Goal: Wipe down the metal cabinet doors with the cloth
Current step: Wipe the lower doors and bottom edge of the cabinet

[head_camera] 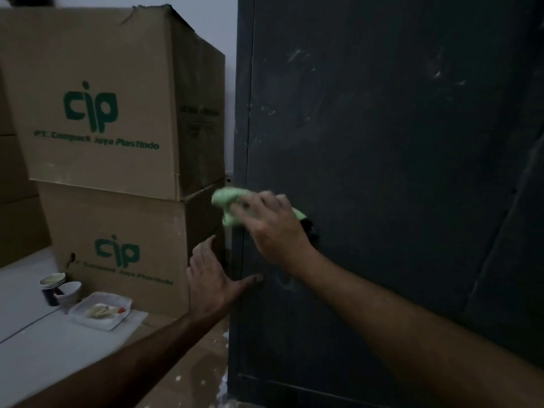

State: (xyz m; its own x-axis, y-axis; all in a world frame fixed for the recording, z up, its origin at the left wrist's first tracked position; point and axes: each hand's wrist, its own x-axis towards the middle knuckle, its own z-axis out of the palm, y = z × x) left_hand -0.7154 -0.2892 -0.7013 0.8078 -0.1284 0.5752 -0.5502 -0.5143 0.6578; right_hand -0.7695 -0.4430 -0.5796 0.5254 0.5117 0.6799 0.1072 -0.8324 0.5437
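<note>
A dark metal cabinet door [382,172] fills the right half of the view, with pale smears high up. My right hand [273,228] grips a light green cloth [229,201] and holds it against the door near its left edge, blurred. My left hand [215,281] rests below it with straight, spread fingers, its thumb touching the door's left edge.
Two stacked cardboard boxes [117,113] printed "cip" stand close to the cabinet's left side. On the floor in front of them are stacked paper cups [56,287] and an open white food container [101,310]. Brown floor with white specks lies below.
</note>
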